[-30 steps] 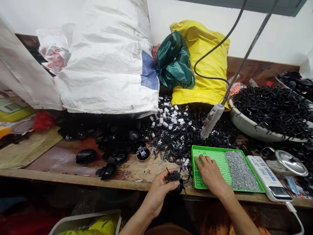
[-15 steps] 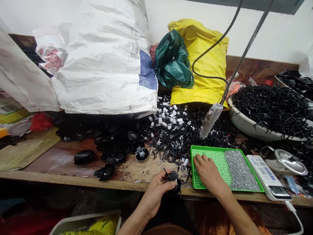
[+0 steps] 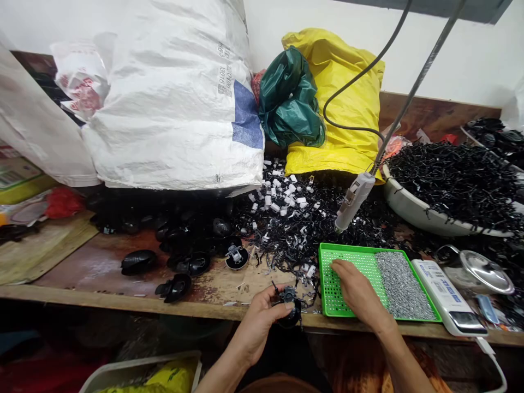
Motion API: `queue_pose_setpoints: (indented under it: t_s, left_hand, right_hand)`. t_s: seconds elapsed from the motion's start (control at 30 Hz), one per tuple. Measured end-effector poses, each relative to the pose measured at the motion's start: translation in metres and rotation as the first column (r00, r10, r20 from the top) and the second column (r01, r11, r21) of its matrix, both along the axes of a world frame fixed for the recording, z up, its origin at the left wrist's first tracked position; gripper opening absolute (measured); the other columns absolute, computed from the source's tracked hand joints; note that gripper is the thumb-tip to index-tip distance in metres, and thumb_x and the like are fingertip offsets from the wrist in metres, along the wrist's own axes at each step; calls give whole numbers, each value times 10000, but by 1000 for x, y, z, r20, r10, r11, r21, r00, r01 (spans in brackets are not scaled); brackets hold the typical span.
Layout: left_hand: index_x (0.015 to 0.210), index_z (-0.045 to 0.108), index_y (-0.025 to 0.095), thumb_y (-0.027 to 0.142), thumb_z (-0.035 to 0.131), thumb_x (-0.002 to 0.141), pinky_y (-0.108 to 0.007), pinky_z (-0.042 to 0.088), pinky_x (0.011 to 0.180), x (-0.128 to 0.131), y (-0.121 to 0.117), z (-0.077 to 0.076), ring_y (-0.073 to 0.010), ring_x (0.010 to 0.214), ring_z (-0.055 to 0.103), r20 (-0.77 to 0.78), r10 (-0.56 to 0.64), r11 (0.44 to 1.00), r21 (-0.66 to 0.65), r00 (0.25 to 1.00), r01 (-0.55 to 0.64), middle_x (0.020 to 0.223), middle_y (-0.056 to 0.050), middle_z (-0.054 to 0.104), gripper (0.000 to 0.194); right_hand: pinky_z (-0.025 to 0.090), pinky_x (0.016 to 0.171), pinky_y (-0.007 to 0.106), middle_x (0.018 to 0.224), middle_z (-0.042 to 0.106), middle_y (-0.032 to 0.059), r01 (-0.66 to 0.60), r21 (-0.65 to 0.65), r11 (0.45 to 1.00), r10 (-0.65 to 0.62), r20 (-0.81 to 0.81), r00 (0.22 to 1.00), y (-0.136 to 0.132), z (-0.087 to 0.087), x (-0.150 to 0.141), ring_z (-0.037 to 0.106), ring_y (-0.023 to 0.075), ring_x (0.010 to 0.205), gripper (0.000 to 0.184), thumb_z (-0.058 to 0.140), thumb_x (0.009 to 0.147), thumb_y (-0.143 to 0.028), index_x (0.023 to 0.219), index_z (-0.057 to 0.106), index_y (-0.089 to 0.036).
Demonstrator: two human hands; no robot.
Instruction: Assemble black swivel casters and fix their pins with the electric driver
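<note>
Near the table's front edge, my left hand (image 3: pixel 262 314) is closed round a black plastic assembly (image 3: pixel 290 305): a dark round shell with a greyish mechanism on top and thin prongs sticking out. The thumb presses on its front. My right hand (image 3: pixel 360 289) is over the green perforated tray (image 3: pixel 347 249), fingers drawn together and pointing left. Whatever is at its fingertips is too small or hidden to make out. Small silver screws (image 3: pixel 405 284) are heaped in the tray's right half. Above the tray's back edge hangs a grey electric screwdriver (image 3: pixel 354 202), tip down.
Black rounded shells (image 3: pixel 139 262) lie on the left of the table. A pile of white clips (image 3: pixel 286 196) and black bits spreads behind the hands. To the right stand a white basin (image 3: pixel 417 210) of black parts, a white device (image 3: pixel 448 297) and a lidded metal pot (image 3: pixel 485 271).
My right hand has shifted slightly right within the tray, and its spread fingers have drawn together. My left hand keeps hold of the black assembly, almost in place.
</note>
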State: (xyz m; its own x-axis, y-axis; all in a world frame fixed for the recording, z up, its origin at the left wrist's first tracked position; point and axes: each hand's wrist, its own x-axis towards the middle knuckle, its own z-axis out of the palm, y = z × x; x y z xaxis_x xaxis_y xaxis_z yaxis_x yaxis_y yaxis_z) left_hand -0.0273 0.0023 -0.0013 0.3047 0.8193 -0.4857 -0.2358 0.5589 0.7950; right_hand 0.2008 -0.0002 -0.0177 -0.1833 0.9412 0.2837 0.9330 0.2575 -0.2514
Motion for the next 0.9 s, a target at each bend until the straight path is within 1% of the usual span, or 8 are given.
queue_pose_setpoints:
  t_s: [0.1, 0.17, 0.27, 0.37, 0.47, 0.63, 0.73, 0.9]
  left_hand:
    - [926, 607, 169, 164, 669, 598, -230, 400, 684, 7, 0, 4, -131, 728, 546, 26, 10, 1000, -27, 1000, -10, 816, -10, 657, 333]
    - [943, 595, 167, 165, 669, 602, -226, 404, 663, 14, -2, 7, -123, 712, 544, 63, -6, 999, -49, 998, 9, 817, -14, 654, 349]
    - [933, 583, 160, 154, 661, 605, -223, 411, 622, 24, -4, 11, -110, 658, 535, 117, -48, 996, -66, 992, 56, 760, -10, 642, 338]
    - [893, 579, 154, 118, 654, 583, -229, 421, 596, 29, -6, 9, -112, 633, 532, 172, -72, 994, -66, 983, 84, 718, -7, 625, 321]
    - [896, 565, 154, 82, 638, 554, -253, 439, 571, 30, -8, 3, -125, 612, 534, 222, -64, 991, -97, 973, 87, 699, -8, 614, 357]
    - [896, 551, 159, 94, 606, 578, -290, 464, 540, 30, -10, -3, -132, 573, 529, 230, -14, 989, -142, 973, 48, 681, -3, 596, 329]
    - [882, 555, 159, 94, 616, 572, -297, 472, 554, 31, -10, -2, -136, 587, 538, 246, -14, 989, -137, 969, 50, 703, -7, 598, 322]
    - [883, 559, 155, 85, 616, 572, -315, 482, 566, 32, -12, -2, -139, 597, 537, 266, -29, 988, -141, 964, 68, 736, -17, 598, 324]
  right_hand:
    - [403, 889, 412, 1158, 489, 119, 183, 153, 971, -128, -310, 942, 21, 10, 11, 452, 223, 1089, 411, 397, 786, -154, 1197, 407, -164]
    - [424, 840, 431, 1234, 416, 157, 292, 171, 941, -174, -495, 851, 45, 21, 16, 431, 260, 1102, 550, 503, 744, -246, 1255, 325, -145]
    - [435, 821, 403, 1139, 516, 111, 175, 105, 979, -43, -731, 681, 80, 36, 19, 517, 222, 988, 568, 568, 696, -263, 1219, 360, -181]
    - [439, 822, 368, 1018, 578, 67, 138, 155, 978, 47, -811, 583, 95, 46, 16, 558, 178, 889, 509, 600, 675, -271, 1143, 418, -191]
    - [465, 769, 336, 949, 585, 39, 162, 234, 959, 117, -842, 527, 84, 53, 10, 564, 165, 826, 503, 693, 588, -264, 1039, 479, -202]
    - [484, 699, 349, 837, 598, 35, 102, 120, 988, 44, -833, 551, 50, 56, -1, 567, 175, 759, 347, 713, 566, -263, 862, 553, -179]
    - [478, 731, 364, 895, 592, 49, 71, 84, 994, 37, -864, 501, 42, 55, -7, 569, 183, 814, 307, 685, 602, -260, 868, 554, -183]
    - [486, 685, 341, 817, 599, 27, 156, 45, 987, -21, -917, 398, 50, 51, -7, 586, 156, 733, 283, 674, 615, -257, 855, 549, -172]
